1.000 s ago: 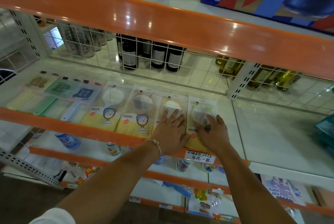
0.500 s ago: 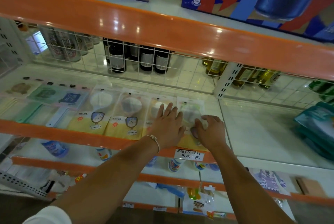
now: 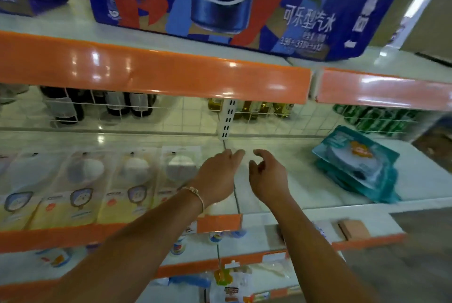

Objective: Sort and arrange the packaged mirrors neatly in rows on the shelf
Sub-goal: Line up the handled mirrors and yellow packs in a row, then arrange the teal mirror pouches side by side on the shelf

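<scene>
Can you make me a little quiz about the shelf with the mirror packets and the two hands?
1. True or false: the left hand is holding a mirror packet.
2. What colour is the stack of packs right of the right hand? A red, B teal, C black.
3. Fill in: the dark bottles stand behind a wire ____.

Key: 1 false; 2 B; 3 grid.

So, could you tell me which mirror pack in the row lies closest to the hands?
The rightmost pack, at the row's right end; the left hand hovers just beside it, while the other packs lie further left.
</scene>
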